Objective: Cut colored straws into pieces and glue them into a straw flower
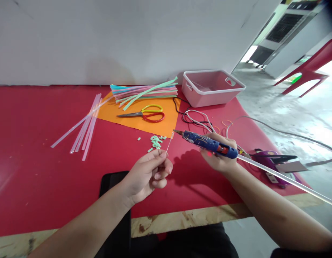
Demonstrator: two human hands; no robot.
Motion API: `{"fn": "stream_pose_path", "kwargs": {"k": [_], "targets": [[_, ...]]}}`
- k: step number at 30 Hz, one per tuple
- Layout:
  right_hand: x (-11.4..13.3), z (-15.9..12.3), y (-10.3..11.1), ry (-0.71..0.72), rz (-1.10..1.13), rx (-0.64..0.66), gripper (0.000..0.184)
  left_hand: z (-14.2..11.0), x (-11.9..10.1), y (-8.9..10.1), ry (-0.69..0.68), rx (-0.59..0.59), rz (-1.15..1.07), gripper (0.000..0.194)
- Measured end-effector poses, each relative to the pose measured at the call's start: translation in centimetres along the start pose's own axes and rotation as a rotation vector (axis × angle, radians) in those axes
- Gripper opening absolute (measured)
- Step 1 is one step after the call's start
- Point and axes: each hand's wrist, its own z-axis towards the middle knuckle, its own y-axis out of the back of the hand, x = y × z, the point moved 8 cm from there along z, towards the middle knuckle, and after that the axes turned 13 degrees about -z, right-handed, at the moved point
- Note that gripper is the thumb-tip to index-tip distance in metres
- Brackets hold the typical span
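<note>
Faces a tall pale wall [74, 39] behind a red-covered desk [34, 179] with raw wood along the near edge. Shows, to the right on the floor, a red chair [313, 66]. Has a pink basket [211, 98] at the far right of the desk. Keeps an orange sheet [168, 116] left of the basket, under a bundle of colored strips [147, 92]. Has a flat black device [112, 181] partly under the left forearm, past the near edge. Finds translucent pink strips [74, 127] fanned out to the left, one reaching onto the sheet. Clasps a blue glue gun [202, 141] in the right grip [221, 163], nozzle toward the left, with a long clear glue stick [278, 172] out the back. Shows a purple power strip [265, 161] near the right forearm. Has scissors [139, 114] with yellow and red handles on the sheet. Pinches a thin pale stick [169, 144] in the left grip [147, 175], upper end close to the nozzle; cannot tell whether touching. Has small green pieces [155, 141] scattered just beyond the left grip.
</note>
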Motion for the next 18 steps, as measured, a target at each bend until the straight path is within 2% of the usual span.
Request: {"fn": "stream_pose_path", "kwargs": {"k": [13, 18], "targets": [[-0.04, 0.00, -0.18, 0.005, -0.027, 0.014, 0.008, -0.05, 0.13, 0.37, 0.020, -0.007, -0.070, 0.011], [0.75, -0.10, -0.42, 0.099, -0.070, 0.068, 0.015, -0.01, 0.08, 0.30, 0.016, -0.010, -0.079, 0.012]]}}
